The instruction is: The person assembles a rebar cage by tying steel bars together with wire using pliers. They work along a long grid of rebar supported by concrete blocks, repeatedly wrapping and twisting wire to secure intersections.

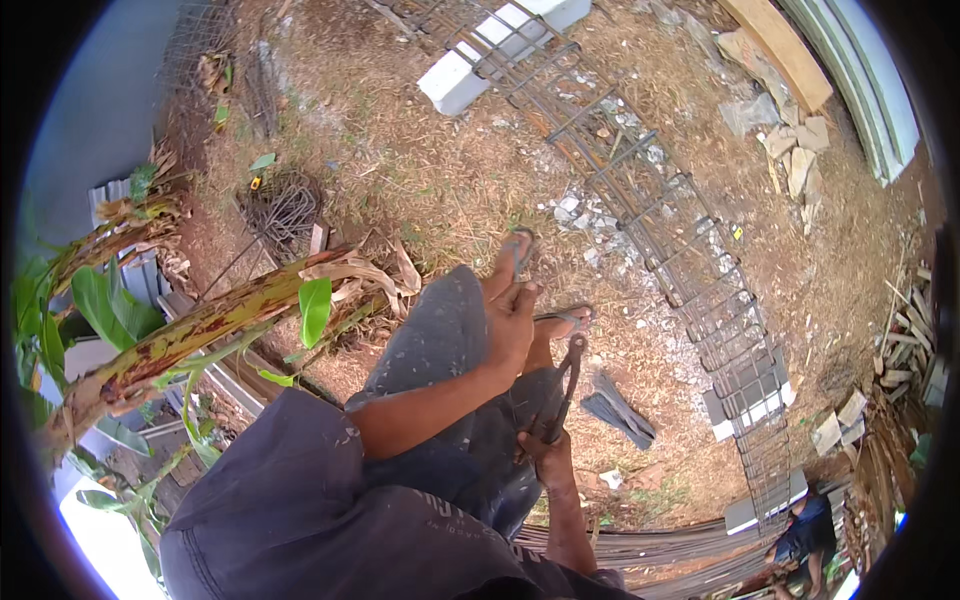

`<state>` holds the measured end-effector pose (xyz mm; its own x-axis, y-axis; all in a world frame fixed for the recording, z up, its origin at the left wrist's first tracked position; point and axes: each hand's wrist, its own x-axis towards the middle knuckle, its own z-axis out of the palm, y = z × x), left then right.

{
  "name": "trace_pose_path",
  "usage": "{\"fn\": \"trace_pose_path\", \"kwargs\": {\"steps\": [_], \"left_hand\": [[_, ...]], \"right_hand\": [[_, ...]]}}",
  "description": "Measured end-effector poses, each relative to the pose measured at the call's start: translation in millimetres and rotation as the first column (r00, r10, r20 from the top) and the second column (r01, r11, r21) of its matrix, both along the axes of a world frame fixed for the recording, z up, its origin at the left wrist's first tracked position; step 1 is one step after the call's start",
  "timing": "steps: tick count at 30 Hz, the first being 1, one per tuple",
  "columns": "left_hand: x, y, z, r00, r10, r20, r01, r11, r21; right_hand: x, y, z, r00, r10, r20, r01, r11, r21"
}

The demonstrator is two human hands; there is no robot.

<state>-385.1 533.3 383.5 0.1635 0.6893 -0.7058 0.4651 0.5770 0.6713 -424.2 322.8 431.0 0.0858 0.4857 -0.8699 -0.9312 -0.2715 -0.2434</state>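
My right hand (552, 462) is wrapped round the handles of a pair of dark metal pincers (572, 372). Their jaw end points up and away from me, beside my leg. My left hand (512, 328) hangs in front of my knee with its fingers drawn together in a pinch. Whatever lies between those fingertips, if anything, is too small to make out. Beyond both hands a long rebar cage (655, 235) of bars and square stirrups runs from the top to the lower right. Near the pincers, a dark grey bundle (618, 410) lies on the ground.
White blocks (455, 82) prop up the cage. A tangled wire heap (280, 212) and a leaning banana stem (200, 330) are at the left. Planks (780, 50) and broken stones (798, 165) lie upper right. Another person (808, 530) is at the lower right, near the cage's end.
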Motion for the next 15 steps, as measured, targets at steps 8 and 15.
{"fn": "trace_pose_path", "kwargs": {"steps": [8, 15], "left_hand": [[-30.0, 147.4, -23.2, 0.910, 0.182, 0.372, 0.161, 0.671, -0.723], [-20.0, 358.7, -3.3, 0.708, 0.472, 0.525, 0.353, 0.407, -0.842]], "right_hand": [[10.5, 121.0, 22.8, 0.974, 0.174, -0.146, -0.192, 0.974, -0.120], [15.5, 306.4, 24.5, 0.972, 0.094, -0.214, -0.092, 0.996, 0.022]]}}
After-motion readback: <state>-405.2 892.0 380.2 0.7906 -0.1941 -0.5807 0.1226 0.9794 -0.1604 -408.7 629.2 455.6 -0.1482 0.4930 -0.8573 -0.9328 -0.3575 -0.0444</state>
